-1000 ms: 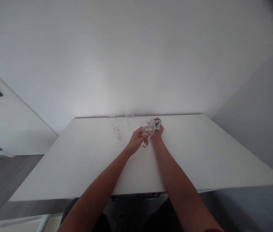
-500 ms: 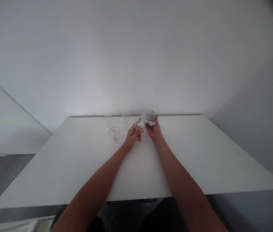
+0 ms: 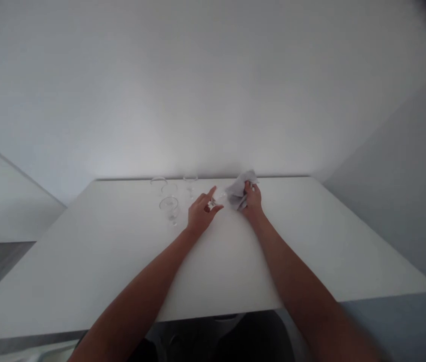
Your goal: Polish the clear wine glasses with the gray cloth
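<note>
My left hand [image 3: 200, 215] reaches over the white table [image 3: 122, 261] and pinches a small clear glass [image 3: 216, 200] low down, with the index finger pointing forward. The glass is faint against the table. Just to its right, my right hand [image 3: 253, 202] is closed round a crumpled pale grey cloth [image 3: 238, 189], which sticks out toward the glass. The two hands are a short way apart.
Three more clear stemmed glasses stand left of my left hand: one nearer [image 3: 169, 207] and two by the far edge [image 3: 158, 181] [image 3: 190, 180]. A plain white wall rises behind the table. The table's near edge [image 3: 213, 314] runs just above my lap.
My right hand has drawn the cloth away to the right, off the glass. My left hand has lowered the glass toward the table, and the index finger has straightened.
</note>
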`<action>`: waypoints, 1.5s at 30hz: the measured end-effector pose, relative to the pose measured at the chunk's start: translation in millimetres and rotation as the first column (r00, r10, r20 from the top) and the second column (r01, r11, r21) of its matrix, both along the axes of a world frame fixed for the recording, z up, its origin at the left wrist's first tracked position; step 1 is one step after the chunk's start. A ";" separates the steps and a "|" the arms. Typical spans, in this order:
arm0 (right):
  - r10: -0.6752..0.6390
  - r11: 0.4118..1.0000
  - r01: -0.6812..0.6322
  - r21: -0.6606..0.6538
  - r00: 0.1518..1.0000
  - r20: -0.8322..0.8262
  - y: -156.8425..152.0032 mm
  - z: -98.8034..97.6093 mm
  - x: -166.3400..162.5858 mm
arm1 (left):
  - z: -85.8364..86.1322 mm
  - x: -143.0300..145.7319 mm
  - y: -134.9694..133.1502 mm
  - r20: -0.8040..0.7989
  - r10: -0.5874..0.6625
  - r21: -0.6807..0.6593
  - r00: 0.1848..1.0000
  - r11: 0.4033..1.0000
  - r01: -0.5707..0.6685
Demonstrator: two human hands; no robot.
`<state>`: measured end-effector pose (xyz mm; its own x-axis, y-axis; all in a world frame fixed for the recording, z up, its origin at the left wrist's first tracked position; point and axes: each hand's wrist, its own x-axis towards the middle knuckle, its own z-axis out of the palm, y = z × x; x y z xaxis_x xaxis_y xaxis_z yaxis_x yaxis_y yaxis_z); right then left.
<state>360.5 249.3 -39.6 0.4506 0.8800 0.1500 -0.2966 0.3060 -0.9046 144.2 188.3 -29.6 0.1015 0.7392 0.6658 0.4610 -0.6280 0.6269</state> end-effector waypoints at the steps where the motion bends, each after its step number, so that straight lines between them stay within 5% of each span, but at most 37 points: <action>1: -0.079 0.997 0.078 0.011 0.992 0.100 0.3 -0.3 0.6 | 0.3 0.3 -0.3 -0.041 0.028 -0.018 0.999 0.999 -0.029; 4: -0.265 0.964 0.238 0.116 0.876 0.402 -4.4 2.7 -1.6 | 0.9 0.4 -1.2 -0.147 0.087 -0.063 0.985 0.993 -0.097; 7: -0.280 0.958 0.205 0.199 0.817 0.504 -14.2 11.8 -8.6 | 0.3 -0.3 -1.1 -0.213 0.121 -0.085 0.970 0.986 -0.142; 14: 0.156 0.963 -0.223 0.151 0.918 0.365 -41.0 36.4 -14.0 | -3.7 -0.8 3.2 -0.147 0.143 -0.107 0.979 0.981 -0.160; 18: 0.387 0.878 -0.462 0.125 0.839 0.382 -49.3 42.5 -13.0 | -5.4 -0.7 1.0 -0.093 0.119 -0.113 0.989 0.985 -0.129; 22: 0.471 0.826 -0.564 0.019 0.708 0.527 -52.3 44.6 -14.2 | -4.9 -0.7 -3.0 -0.122 0.031 -0.117 0.992 0.992 -0.046; 29: 0.433 0.884 -0.465 0.048 0.852 0.294 -38.8 27.6 -27.1 | 2.9 1.2 -3.4 -0.104 0.085 -0.194 0.991 0.975 -0.104; 34: 0.263 0.957 -0.273 0.103 0.960 0.095 -27.8 19.8 -28.4 | 3.6 2.4 -5.9 -0.140 0.005 -0.116 0.990 0.993 -0.021; 41: 0.164 0.978 -0.162 0.129 0.987 -0.004 -25.5 20.4 -25.1 | 3.4 -0.3 -5.1 -0.116 -0.044 -0.073 0.992 0.997 0.036; 45: 0.272 0.955 -0.284 0.080 0.953 0.137 -31.6 21.7 -23.6 | 5.7 -3.4 -2.3 -0.007 -0.025 -0.048 1.000 0.999 0.025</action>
<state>336.9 217.8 -18.0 0.1626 0.9461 0.2802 -0.2708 0.3159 -0.9093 140.8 186.0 -23.9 0.1249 0.7675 0.6288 0.4504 -0.6085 0.6533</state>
